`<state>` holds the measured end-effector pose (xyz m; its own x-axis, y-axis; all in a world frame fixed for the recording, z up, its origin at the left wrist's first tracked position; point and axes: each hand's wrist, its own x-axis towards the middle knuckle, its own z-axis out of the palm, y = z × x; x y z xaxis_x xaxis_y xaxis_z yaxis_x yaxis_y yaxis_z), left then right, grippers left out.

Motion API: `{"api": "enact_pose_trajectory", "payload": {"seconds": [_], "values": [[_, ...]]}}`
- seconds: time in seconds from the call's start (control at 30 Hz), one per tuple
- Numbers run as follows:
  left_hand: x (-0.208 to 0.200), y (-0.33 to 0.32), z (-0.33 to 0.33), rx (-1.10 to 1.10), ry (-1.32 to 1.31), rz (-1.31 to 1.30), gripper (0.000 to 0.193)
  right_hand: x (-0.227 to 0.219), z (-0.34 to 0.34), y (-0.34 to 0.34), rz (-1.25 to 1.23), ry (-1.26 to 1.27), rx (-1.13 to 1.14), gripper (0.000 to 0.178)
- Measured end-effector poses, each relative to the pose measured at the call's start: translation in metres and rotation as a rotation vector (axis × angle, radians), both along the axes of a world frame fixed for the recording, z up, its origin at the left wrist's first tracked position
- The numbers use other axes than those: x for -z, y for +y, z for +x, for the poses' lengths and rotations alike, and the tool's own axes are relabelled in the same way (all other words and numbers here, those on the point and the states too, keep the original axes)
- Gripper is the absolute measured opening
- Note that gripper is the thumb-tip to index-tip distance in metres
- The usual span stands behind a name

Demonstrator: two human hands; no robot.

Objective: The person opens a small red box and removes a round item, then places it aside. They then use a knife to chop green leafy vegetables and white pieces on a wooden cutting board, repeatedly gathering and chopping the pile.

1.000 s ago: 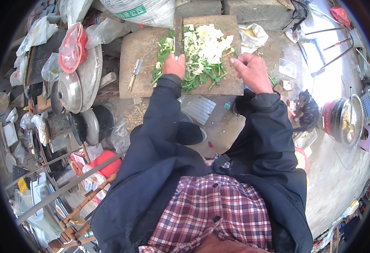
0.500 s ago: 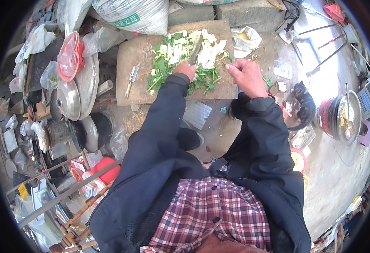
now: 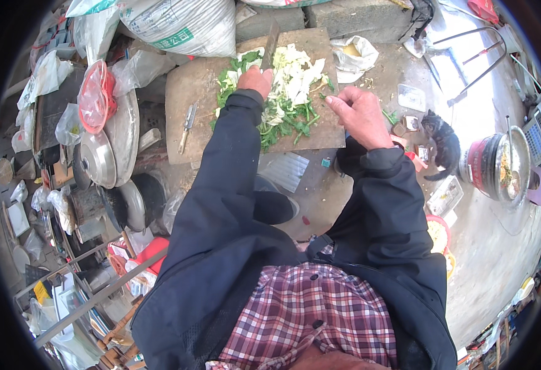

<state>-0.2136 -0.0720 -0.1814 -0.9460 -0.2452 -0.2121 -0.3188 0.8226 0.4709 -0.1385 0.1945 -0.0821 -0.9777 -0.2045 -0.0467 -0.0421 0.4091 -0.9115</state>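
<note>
My left hand [image 3: 256,82] is closed around the handle of a large kitchen knife [image 3: 271,46]. Its long blade points away from me over the left part of a heap of chopped leafy greens [image 3: 292,80]. Pale stems and dark green leaves spread across a wooden board [image 3: 203,80]. To the right, my right hand [image 3: 363,117] hovers past the board's edge with thumb and fingers pressed together. A small dark green bit shows by its fingertips; whether it is held is unclear. On the board's left side lies a small knife [image 3: 188,126].
A white bag [image 3: 353,57] stands right of the board, and a large sack [image 3: 181,24] behind it. A grey cat [image 3: 441,142] is on the ground at right, near a metal pot [image 3: 503,163]. Pot lids [image 3: 99,157] and plastic bags crowd the left.
My left hand has carried the large knife left and away from me, from the middle of the greens to their left side. My right hand stays closed in nearly the same place.
</note>
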Motion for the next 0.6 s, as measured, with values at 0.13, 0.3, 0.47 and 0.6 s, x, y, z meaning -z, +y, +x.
{"api": "enact_pose_trajectory", "payload": {"seconds": [0.13, 0.3, 0.47, 0.6], "values": [[0.009, 0.001, 0.003, -0.003, -0.097, -0.086, 0.051, -0.002, 0.001, -0.001, 0.023, 0.007, -0.046, 0.027], [-0.004, -0.023, -0.007, 0.053, -0.052, -0.14, 0.053, -0.006, 0.001, 0.001, 0.019, -0.012, -0.023, 0.027], [-0.022, -0.063, -0.029, 0.126, -0.018, -0.345, 0.047, -0.004, 0.001, 0.001, 0.042, 0.039, -0.049, 0.028], [-0.026, -0.072, -0.048, 0.132, -0.042, -0.489, 0.038, -0.002, -0.001, -0.002, 0.069, 0.021, -0.042, 0.029]]}}
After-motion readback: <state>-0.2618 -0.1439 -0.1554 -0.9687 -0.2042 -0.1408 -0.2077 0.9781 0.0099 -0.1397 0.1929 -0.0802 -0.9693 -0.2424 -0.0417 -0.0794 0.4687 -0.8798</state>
